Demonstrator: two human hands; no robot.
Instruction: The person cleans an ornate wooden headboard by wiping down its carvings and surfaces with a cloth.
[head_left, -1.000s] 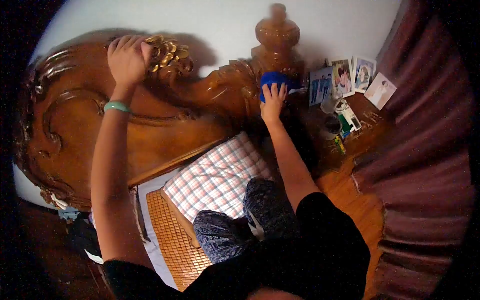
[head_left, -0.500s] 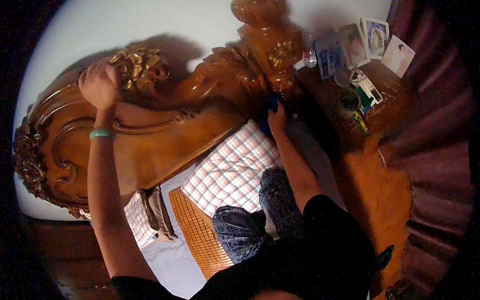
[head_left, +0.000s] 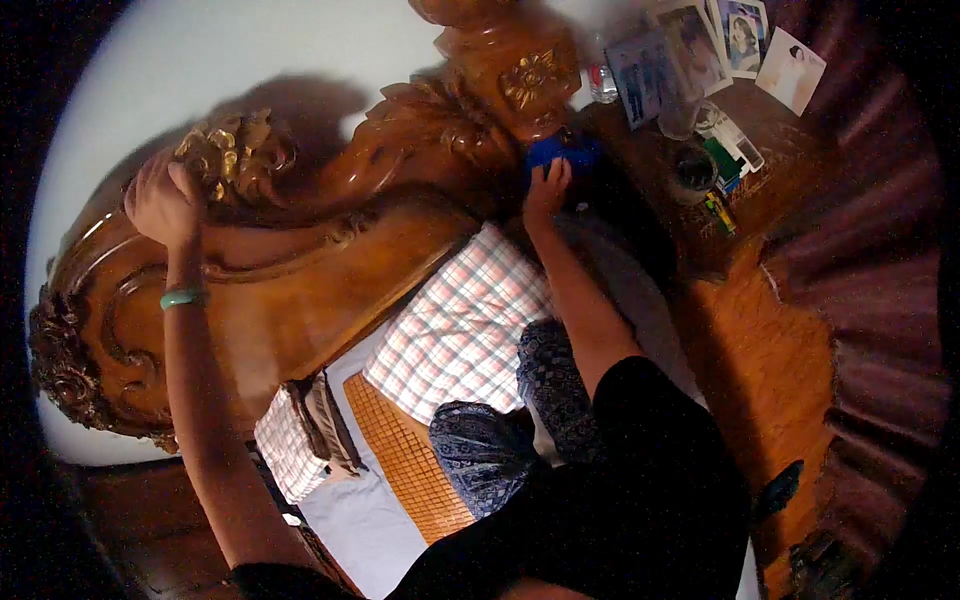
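My left hand [head_left: 165, 203], with a green bangle [head_left: 184, 297] at its wrist, grips the top edge of the carved wooden headboard [head_left: 300, 290], just left of the gold flower carving [head_left: 228, 155]. My right hand [head_left: 547, 190] holds a blue cloth [head_left: 562, 152] against the lower part of the headboard's post [head_left: 515, 80]. Part of the cloth sticks out beyond my fingers. Below, a plaid pillow [head_left: 465, 325] lies against the headboard, in front of my knees.
A dark bedside table [head_left: 790, 150] at the upper right bears photos [head_left: 793, 72], a glass [head_left: 694, 168] and small boxes. Dark red curtains [head_left: 890, 300] hang at the right. A second plaid pillow [head_left: 288, 445] and a woven mat [head_left: 405, 455] lie on the bed.
The view has shifted, bringing the second pillow into sight. My right hand has moved down the post with the blue cloth. My left hand still grips the headboard's top edge.
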